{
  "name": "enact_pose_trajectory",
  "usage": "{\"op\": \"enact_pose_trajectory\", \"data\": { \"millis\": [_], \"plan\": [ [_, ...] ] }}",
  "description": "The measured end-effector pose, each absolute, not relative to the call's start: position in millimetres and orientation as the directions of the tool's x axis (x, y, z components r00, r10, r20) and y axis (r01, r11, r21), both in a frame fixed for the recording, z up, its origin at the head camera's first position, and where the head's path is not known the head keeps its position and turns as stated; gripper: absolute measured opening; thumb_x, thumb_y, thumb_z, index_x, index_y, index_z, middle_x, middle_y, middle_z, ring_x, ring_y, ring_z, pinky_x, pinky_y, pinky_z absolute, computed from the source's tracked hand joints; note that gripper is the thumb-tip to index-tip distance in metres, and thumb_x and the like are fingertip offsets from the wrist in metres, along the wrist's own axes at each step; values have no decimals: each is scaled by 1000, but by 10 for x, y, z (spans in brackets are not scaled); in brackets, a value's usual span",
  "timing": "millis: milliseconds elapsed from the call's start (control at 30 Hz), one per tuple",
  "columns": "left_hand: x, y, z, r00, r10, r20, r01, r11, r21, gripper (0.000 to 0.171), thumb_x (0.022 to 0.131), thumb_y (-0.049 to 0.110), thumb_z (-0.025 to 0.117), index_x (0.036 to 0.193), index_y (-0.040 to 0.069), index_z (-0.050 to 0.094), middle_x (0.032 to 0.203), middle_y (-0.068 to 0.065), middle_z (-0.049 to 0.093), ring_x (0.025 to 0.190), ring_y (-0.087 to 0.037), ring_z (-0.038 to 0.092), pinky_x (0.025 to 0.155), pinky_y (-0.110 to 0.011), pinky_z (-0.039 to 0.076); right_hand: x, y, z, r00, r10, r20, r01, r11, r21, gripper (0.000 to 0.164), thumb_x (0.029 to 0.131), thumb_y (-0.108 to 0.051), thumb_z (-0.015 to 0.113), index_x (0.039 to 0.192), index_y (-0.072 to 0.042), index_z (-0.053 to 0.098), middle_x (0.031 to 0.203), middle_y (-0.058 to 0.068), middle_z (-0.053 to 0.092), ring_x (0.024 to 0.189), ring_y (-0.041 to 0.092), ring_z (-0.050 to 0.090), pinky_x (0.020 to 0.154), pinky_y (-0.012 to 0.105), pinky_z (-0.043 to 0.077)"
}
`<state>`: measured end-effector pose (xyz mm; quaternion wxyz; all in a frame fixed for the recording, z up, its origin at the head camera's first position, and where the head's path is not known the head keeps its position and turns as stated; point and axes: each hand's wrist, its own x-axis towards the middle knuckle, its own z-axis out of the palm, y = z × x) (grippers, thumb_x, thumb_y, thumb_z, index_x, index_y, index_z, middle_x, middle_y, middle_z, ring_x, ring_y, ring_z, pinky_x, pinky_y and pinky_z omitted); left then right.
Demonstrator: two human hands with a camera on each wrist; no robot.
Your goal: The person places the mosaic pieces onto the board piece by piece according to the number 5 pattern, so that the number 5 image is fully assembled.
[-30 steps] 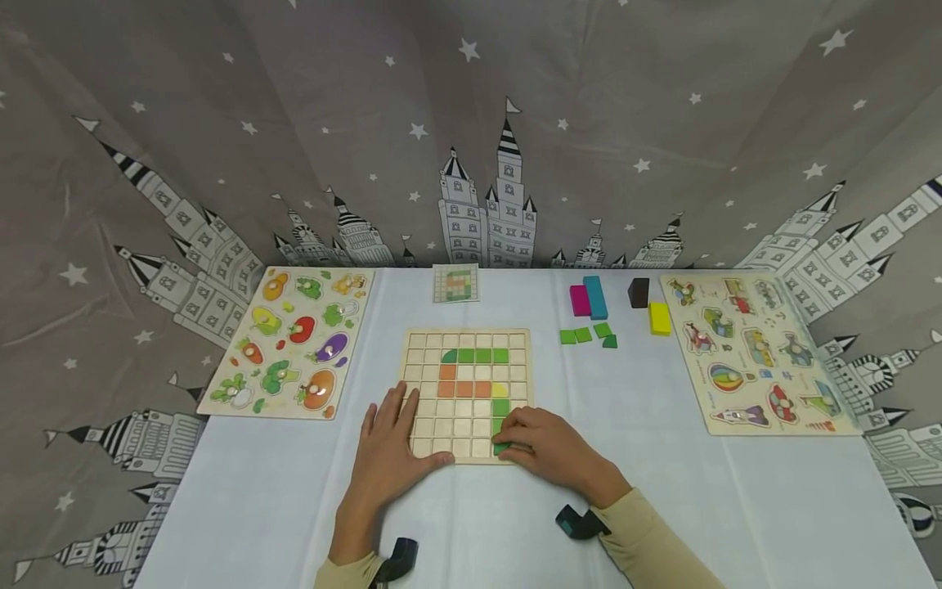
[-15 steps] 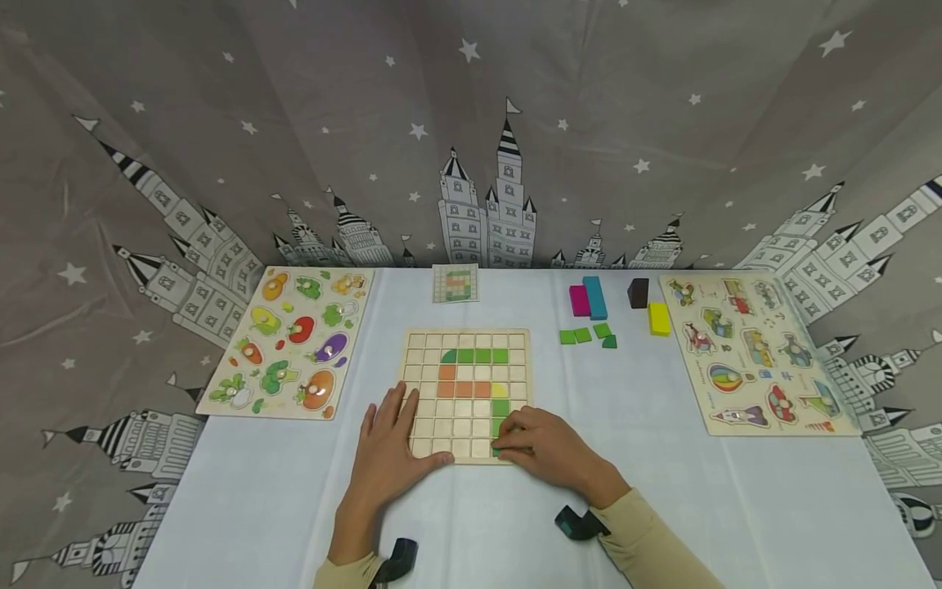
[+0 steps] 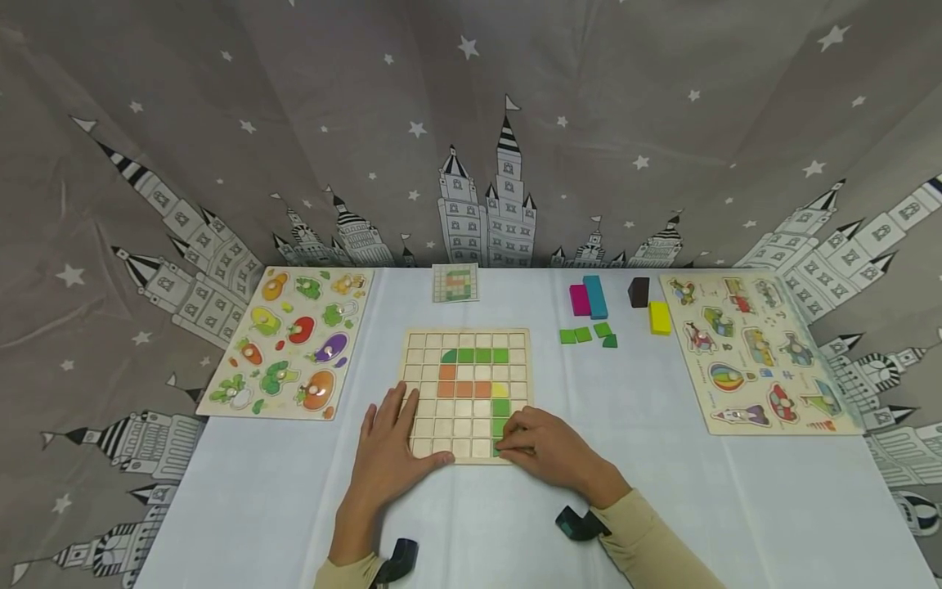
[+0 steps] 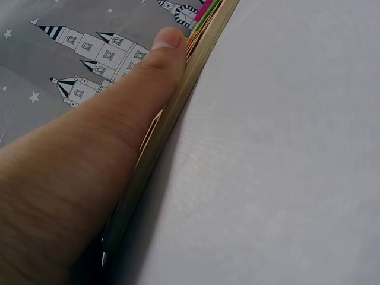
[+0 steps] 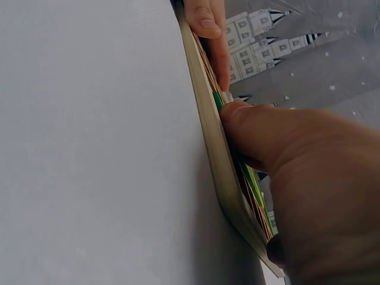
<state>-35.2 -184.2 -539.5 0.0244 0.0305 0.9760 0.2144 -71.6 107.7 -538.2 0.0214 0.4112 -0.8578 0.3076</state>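
A wooden grid board (image 3: 436, 427) lies in front of me, with green, orange and yellow tiles in some of its cells. My left hand (image 3: 388, 446) rests spread on its left side, with the thumb along the near edge; in the left wrist view that thumb (image 4: 169, 44) lies over the wooden rim. At the board's near right corner, my right hand (image 3: 548, 450) pinches a green tile (image 3: 498, 450) with curled fingers, low at the last cell of a green column. The right wrist view has the thumb (image 5: 243, 119) against the green tile (image 5: 217, 100).
Loose green tiles (image 3: 583, 334) lie right of the board, below magenta (image 3: 580, 300), blue (image 3: 595, 297), black (image 3: 639, 293) and yellow blocks (image 3: 659, 318). A pattern card (image 3: 455, 284) lies behind. Puzzle boards with vegetables (image 3: 287, 343) and vehicles (image 3: 758, 352) flank both sides.
The green tile at the right fingertips has shifted slightly and now shows a lighter, flatter face in the corner cell. The left hand has stayed still.
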Motion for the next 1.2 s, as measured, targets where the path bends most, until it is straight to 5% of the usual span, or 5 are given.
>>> {"op": "enact_pose_trajectory", "data": {
  "millis": [233,500,733,933,1200],
  "plan": [
    [-347,-1840,-5384,-997,69,-36,47,904,425,123,70,76,75,162,11,27,171,-14,19,158,-36,18,127,-58,10,-764,1204,-5423,-706,-637,309,-673,468,-573,5,89,-21,80,93,-19,83,94,-11,66,90,4,60,78,21,55],
    [-341,-1839,-5378,-997,69,-43,44,907,419,124,70,77,75,162,11,27,171,-14,18,158,-36,18,127,-58,9,-1066,1515,-5453,-863,-387,324,-496,533,-686,8,88,-16,81,96,-16,81,98,-6,68,89,8,63,76,25,55],
    [-337,-1840,-5381,-996,77,-49,49,904,425,126,69,77,76,163,10,26,172,-15,16,159,-36,16,127,-57,8,-1440,1727,-5432,-948,-228,220,-317,689,-652,35,94,-15,74,128,-9,70,127,12,68,117,29,65,98,46,56],
    [-329,-1850,-5365,-995,84,-48,54,898,436,128,67,78,76,163,10,25,172,-16,15,159,-36,16,128,-56,8,-1742,1796,-5388,-968,-219,123,-248,762,-598,50,98,-17,67,147,-9,55,148,16,57,138,35,50,119,54,37],
    [-328,-1863,-5360,-994,87,-59,52,893,447,131,64,81,76,163,10,25,172,-16,13,159,-36,15,128,-56,7,-1874,1761,-5359,-969,-239,54,-229,805,-547,42,101,-19,65,140,-8,61,141,14,63,125,32,55,112,49,45]
  ]
}}
